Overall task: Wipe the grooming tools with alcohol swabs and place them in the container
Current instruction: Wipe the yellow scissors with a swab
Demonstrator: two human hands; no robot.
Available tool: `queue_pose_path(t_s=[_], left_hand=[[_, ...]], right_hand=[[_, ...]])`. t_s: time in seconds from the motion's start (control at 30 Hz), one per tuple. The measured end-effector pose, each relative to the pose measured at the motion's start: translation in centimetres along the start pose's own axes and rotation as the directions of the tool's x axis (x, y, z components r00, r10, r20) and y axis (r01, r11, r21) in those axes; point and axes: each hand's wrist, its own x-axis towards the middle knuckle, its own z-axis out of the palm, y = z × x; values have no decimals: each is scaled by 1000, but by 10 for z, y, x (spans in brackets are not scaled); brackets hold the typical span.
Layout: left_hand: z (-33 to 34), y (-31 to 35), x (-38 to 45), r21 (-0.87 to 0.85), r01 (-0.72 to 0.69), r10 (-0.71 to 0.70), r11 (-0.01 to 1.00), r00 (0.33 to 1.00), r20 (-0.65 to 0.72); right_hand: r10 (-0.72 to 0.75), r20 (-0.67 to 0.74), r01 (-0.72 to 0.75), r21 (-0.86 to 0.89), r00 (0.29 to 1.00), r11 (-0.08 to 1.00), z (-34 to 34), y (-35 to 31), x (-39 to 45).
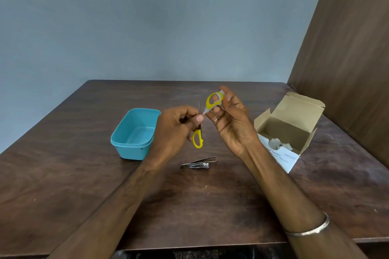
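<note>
Both my hands, left hand [176,126] and right hand [228,120], grip the light, stiff scissors [207,111]; I hold handles, avoiding sharp blades.

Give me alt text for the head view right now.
Both hands hold open yellow-handled scissors above a wooden table: left hand at the blades, right hand wiping one handle with a swab. Blue container left, nail clipper and tweezers nearer, open swab box right.
</note>
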Motion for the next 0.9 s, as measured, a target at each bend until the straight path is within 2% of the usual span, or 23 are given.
queue_pose_path(t_s=[0.13,0.23,0.33,0.43,0.6,0.9], left_hand=[[-1,1,-2,-186,58,-55,981,998,25],[-1,1,-2,-239,68,-74,969,997,-14],[-2,-1,-1,-182,42,-63,982,992,-107],[-2,-3,-1,-85,22,-36,996,986,-162],[3,-3,-4,17,-11,13,1000,992,-129],[2,-8,-4,125,-27,38,992,996,-84]], right_hand=[[-7,-11,6,-114,1000,993,0,2,-1],[-23,-66,7,-237,998,972,-2,0,-3],[-65,-119,15,-377,991,926,-3,-2,-4],[-98,-125,34,-434,987,900,-1,-1,-5],[-141,-127,53,-531,982,846,-2,4,-6],[-180,-166,64,-538,969,841,-6,1,-4]])
